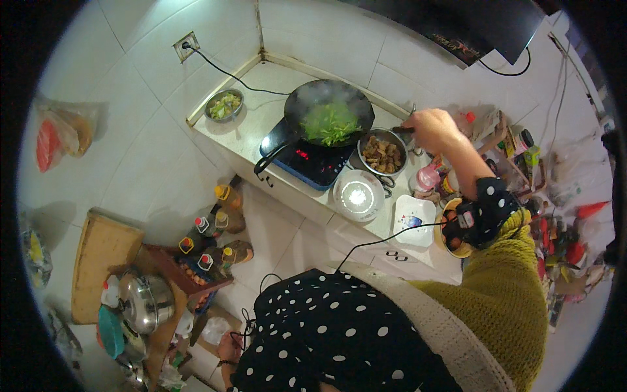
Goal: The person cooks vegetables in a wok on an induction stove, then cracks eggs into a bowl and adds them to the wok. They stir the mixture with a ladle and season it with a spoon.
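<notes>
My right hand [433,128] is closed around the dark handle [403,130] of a utensil, its far end hard to make out. Chopped green vegetables [330,122] steam in the black wok [360,100], which sits on an induction cooker [313,164] with a lit red display. Just left of my right hand, a metal bowl [402,161] holds browned chunks of food [382,154]. My left hand [229,347] hangs low at the bottom, close to a white plastic bag [215,329]; its fingers are partly hidden, so I cannot tell its grip.
A metal bowl of chopped greens [224,106] stands left on the counter [264,81]. A white plate [358,196], a square dish [414,220] and jars [425,179] crowd the right. Oil bottles [229,220] stand on the floor. A range hood [441,24] overhangs the back.
</notes>
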`<state>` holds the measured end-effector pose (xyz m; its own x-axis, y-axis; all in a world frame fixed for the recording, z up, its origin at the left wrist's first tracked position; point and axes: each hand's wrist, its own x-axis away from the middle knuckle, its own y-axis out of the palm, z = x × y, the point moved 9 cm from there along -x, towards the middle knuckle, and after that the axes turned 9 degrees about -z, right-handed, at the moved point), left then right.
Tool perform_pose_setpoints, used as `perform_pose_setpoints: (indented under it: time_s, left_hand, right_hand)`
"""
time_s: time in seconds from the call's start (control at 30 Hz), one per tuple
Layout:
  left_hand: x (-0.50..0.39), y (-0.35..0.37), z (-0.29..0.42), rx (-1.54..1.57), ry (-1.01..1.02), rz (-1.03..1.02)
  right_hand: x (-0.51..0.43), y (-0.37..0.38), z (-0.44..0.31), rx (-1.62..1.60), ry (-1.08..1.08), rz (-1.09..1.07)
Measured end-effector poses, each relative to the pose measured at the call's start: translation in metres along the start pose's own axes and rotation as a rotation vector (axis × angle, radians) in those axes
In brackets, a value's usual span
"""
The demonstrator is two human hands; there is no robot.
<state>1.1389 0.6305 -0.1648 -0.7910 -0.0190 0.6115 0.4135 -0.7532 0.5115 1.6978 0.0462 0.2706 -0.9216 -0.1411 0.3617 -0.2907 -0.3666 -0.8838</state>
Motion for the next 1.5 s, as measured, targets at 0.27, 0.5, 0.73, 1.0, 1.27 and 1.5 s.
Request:
perform_pose_setpoints:
  time_s: [0.27, 0.5, 0.73, 1.0, 1.27, 1.5]
  left_hand:
    - [-0.004, -0.005, 0.033, -0.713, -0.04, 0.117]
    - [-0.014, -0.063, -0.001, -0.062, -0.138, 0.204]
    - [-0.049, -0.051, 0.085, -0.363, -0.075, -0.083]
    - [-0.15, 0.003, 0.19, -0.329, -0.171, -0.098]
    - [-0.322, 0.248, 0.275, -0.695, -0.087, -0.53]
    - [-0.387, 0.434, 0.27, -0.892, 0.011, -0.547]
  right_hand:
    - [-0.051, 0.004, -0.025, 0.025, 0.108, 0.204]
    - [-0.105, 0.022, 0.053, -0.189, 0.202, -0.089]
    - [-0.136, 0.117, 0.006, -1.063, 0.165, -0.044]
    - [-0.024, 0.025, -0.05, -0.388, 0.199, 0.306]
    - [-0.007, 0.012, -0.113, -0.398, 0.243, 0.172]
    - [-0.01, 0.03, -0.074, -0.367, 0.522, 0.232]
